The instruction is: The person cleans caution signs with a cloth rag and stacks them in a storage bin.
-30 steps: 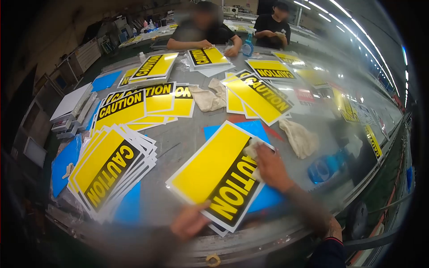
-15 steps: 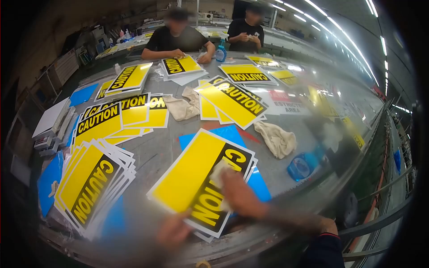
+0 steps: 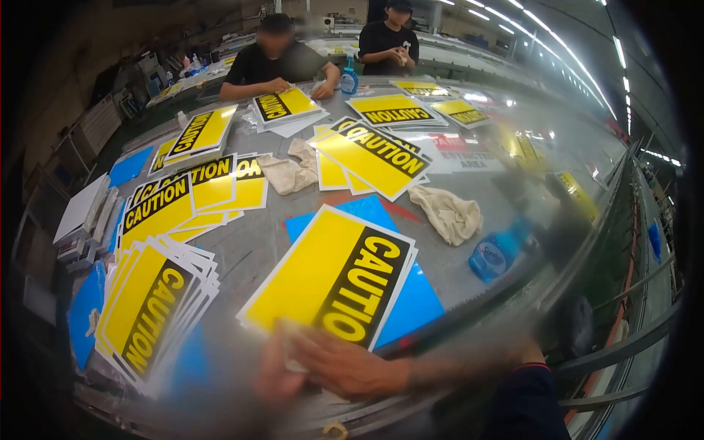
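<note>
A yellow and black CAUTION sign (image 3: 308, 268) lies before me on a small stack of signs, over a blue sheet (image 3: 414, 304). My right hand (image 3: 348, 367) presses a pale cloth (image 3: 293, 348) at the sign's near edge, its fingers closed over the cloth. Right beside it, partly behind the cloth, is my left hand (image 3: 275, 370); blur hides its fingers and whether it grips the sign's edge. To the left, a fanned stack of CAUTION signs (image 3: 147, 312) rests on the table.
Crumpled cloths (image 3: 449, 214) and a blue spray bottle (image 3: 495, 257) lie beyond the sign. More sign stacks (image 3: 378, 158) cover the table (image 3: 242, 268). Two people (image 3: 275, 62) are across it, near another spray bottle (image 3: 349, 77). A metal rail (image 3: 623, 345) runs at right.
My right hand has moved down and left with the cloth, from the sign's lettering to its near edge, meeting my left hand. The view has shifted slightly.
</note>
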A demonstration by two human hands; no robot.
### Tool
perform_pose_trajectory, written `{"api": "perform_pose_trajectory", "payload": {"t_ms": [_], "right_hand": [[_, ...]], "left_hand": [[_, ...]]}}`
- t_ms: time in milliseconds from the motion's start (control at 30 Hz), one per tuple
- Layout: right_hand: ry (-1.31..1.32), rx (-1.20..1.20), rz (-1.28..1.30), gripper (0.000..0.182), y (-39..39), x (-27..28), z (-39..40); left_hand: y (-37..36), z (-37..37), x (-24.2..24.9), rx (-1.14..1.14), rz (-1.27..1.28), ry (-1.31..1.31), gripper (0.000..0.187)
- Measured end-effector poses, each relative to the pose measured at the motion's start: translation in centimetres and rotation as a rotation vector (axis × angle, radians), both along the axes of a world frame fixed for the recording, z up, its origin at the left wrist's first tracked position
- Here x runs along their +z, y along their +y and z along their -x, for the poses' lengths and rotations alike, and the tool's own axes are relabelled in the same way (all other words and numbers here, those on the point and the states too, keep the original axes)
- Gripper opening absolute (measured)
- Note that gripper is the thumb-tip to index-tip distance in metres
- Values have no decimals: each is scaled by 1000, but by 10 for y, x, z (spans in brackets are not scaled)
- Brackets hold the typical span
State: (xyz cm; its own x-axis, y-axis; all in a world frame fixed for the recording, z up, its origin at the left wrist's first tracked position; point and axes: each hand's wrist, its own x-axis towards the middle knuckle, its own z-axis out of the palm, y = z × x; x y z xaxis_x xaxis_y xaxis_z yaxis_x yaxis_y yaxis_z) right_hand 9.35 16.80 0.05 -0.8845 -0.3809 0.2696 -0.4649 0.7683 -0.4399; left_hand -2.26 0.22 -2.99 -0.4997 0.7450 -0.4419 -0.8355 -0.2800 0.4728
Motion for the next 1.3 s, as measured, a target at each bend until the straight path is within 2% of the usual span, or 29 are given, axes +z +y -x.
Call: {"api": "perform_pose_trajectory", "payload": {"t_ms": [133, 200, 267, 333, 467, 567, 633, 667, 733, 800, 867, 933, 1000, 1033, 1067, 1133, 1167, 1200, 1300], "right_hand": [[-41, 103, 39, 60, 11, 4, 4], [-29, 118, -24, 59, 19, 4, 8], [-53, 46, -69, 58, 37, -3, 18], [130, -163, -359, 56, 73, -14, 23], [214, -604, -430, 46, 183, -41, 52], [234, -766, -490, 47, 200, -43, 59], [179, -632, -491, 46, 160, -35, 48], [213, -482, -394, 45, 130, -35, 39], [155, -333, -150, 46, 80, -16, 15], [147, -480, -259, 50, 127, -25, 29], [281, -762, -402, 49, 193, -50, 50], [246, -793, -424, 51, 178, -43, 50], [243, -553, -568, 55, 116, -33, 26], [173, -474, -288, 50, 80, -25, 10], [39, -404, -197, 53, 68, -17, -2], [156, -424, -318, 51, 122, -25, 2], [-20, -630, -302, 50, 149, -15, 13], [193, -757, -431, 51, 183, -41, 18], [43, -746, -603, 52, 151, -27, 13]], "left_hand": [[2, -1, 14, -24, -3, -48, 54], [2, -1, 17, -55, -59, -103, 53], [7, -5, 16, -67, 6, 40, 50], [3, -7, 17, -52, 66, -35, 45], [4, -9, 25, -34, 155, 22, 46], [3, -11, 23, -31, 154, 28, 42], [4, -10, 23, -16, 178, 28, 40], [3, -9, 20, -15, 168, 49, 40], [7, -12, 29, -12, 158, 17, 40], [4, -12, 29, -43, 182, 36, 40], [3, -13, 26, -39, 155, 22, 41], [3, -11, 25, -16, 166, 14, 44], [6, -10, 21, 12, 130, 27, 44], [6, -11, 19, 24, 126, 23, 44], [5, -11, 17, 30, 129, 15, 44], [1, -10, 15, -23, 118, 36, 44], [2, -11, 16, -20, 125, 37, 44], [4, -12, 18, -12, 127, 44, 44], [6, -12, 24, 4, 127, 8, 44]]}}
